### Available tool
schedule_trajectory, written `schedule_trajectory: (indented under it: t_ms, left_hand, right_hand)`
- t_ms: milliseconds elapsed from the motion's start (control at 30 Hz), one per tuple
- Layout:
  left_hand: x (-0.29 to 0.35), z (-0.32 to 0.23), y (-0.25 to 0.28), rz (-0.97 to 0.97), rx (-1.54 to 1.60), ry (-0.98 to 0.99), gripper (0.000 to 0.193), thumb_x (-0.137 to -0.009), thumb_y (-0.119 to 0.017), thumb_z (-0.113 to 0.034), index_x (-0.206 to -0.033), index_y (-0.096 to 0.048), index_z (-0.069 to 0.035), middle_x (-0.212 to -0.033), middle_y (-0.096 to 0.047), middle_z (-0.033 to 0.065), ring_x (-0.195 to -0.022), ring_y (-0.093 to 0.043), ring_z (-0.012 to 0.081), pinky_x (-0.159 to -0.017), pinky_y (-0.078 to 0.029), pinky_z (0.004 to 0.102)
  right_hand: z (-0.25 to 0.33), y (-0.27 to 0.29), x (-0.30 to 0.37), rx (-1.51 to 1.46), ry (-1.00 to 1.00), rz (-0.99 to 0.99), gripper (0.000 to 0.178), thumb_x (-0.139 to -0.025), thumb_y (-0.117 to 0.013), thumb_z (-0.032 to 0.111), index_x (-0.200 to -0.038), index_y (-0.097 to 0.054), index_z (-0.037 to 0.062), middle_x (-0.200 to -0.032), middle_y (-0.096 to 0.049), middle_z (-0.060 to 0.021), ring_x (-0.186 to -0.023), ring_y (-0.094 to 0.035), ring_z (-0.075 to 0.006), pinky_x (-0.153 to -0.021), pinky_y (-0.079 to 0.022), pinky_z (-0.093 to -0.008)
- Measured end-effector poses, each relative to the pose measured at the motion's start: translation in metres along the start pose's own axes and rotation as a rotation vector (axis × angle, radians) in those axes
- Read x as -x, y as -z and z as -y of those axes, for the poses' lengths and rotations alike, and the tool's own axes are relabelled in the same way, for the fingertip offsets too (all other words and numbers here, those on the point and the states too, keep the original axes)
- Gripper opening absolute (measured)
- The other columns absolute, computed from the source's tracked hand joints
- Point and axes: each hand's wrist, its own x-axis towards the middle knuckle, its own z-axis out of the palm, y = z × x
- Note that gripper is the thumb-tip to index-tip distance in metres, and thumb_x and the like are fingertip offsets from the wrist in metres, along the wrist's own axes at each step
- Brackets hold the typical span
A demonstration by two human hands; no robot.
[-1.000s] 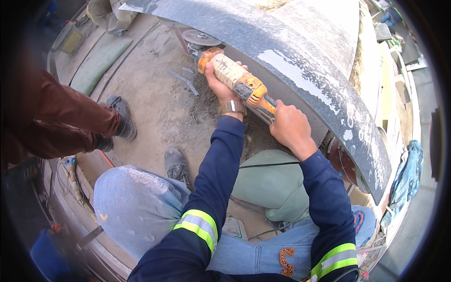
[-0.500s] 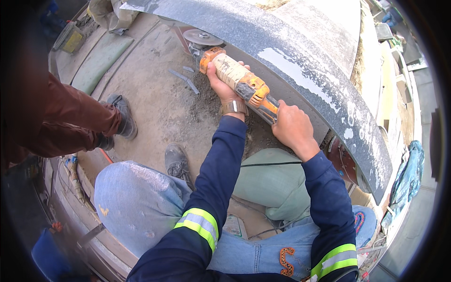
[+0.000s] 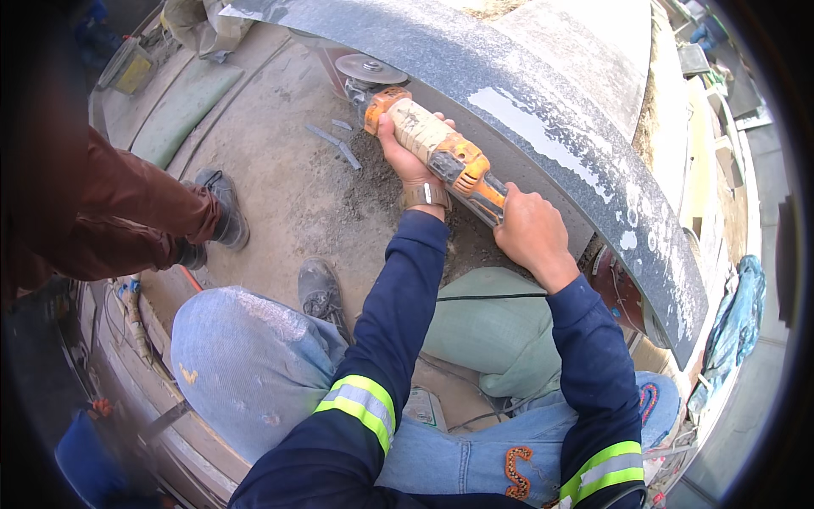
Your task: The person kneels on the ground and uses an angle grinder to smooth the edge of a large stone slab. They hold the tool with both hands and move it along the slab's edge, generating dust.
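An orange and black angle grinder, its body wrapped in pale tape, is held in both hands below the edge of a dark speckled stone slab. My left hand wraps the taped body from beneath, close to the head. My right hand is closed around the rear handle. The grinder's round disc lies flat at the slab's lower edge; whether it touches the stone I cannot tell. A black cord runs across under my right forearm.
Another person's leg and dark shoe stand at the left. Thin grey offcuts lie on the dusty ground. A green sack rests between my legs. A bucket stands far left, and blue plastic sheeting hangs at the right.
The grinder and both hands have shifted very slightly to the right along the slab's edge. Both grips stay the same.
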Motion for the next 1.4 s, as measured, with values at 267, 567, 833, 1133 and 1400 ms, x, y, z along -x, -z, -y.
schedule_trajectory:
  t_ms: [267,567,833,1133,1400]
  left_hand:
    - [0.007,0.001,-0.005,-0.028,-0.056,-0.012,0.072,-0.089,-0.052,-0.071,-0.12,-0.052,-0.006,-0.092,-0.064,0.0181,-0.078,-0.07,0.0332,-0.06,-0.06,0.0458]
    - [0.01,0.004,-0.005,-0.035,-0.039,-0.024,0.071,-0.089,-0.052,-0.071,-0.119,-0.054,-0.007,-0.091,-0.065,0.0181,-0.078,-0.07,0.033,-0.06,-0.06,0.0444]
    - [0.013,0.005,-0.006,-0.017,-0.022,0.001,0.069,-0.09,-0.052,-0.071,-0.118,-0.054,-0.008,-0.091,-0.065,0.018,-0.078,-0.07,0.0328,-0.061,-0.06,0.0441]
    - [0.005,0.0,-0.003,-0.025,-0.013,0.032,0.071,-0.09,-0.053,-0.071,-0.119,-0.052,-0.007,-0.091,-0.065,0.0179,-0.079,-0.07,0.033,-0.061,-0.06,0.046]
    - [-0.004,-0.005,0.001,-0.027,-0.041,0.044,0.071,-0.088,-0.054,-0.073,-0.119,-0.051,-0.009,-0.092,-0.064,0.0173,-0.08,-0.069,0.0327,-0.061,-0.059,0.0476]
  right_hand:
    - [-0.002,0.0,0.003,0.001,-0.011,0.008,0.021,-0.078,-0.064,0.006,-0.098,-0.062,-0.0012,-0.081,-0.07,-0.0247,-0.077,-0.071,-0.0433,-0.07,-0.058,-0.0517]
    - [-0.003,0.002,0.007,0.001,-0.01,0.005,0.022,-0.078,-0.065,0.006,-0.098,-0.061,-0.001,-0.08,-0.069,-0.0245,-0.077,-0.071,-0.0432,-0.069,-0.058,-0.0514]
    - [-0.005,0.002,0.009,0.004,-0.01,-0.001,0.02,-0.078,-0.064,0.006,-0.097,-0.061,-0.0007,-0.081,-0.07,-0.0236,-0.077,-0.071,-0.0427,-0.07,-0.058,-0.0514]
    - [-0.001,-0.001,0.001,-0.003,-0.026,0.021,0.02,-0.079,-0.065,0.007,-0.097,-0.062,0.0002,-0.082,-0.071,-0.0232,-0.078,-0.071,-0.0422,-0.071,-0.058,-0.0516]
    - [0.002,-0.004,-0.004,-0.013,-0.012,0.009,0.02,-0.079,-0.065,0.007,-0.098,-0.062,0.0001,-0.082,-0.071,-0.0233,-0.078,-0.072,-0.0416,-0.071,-0.058,-0.0511]
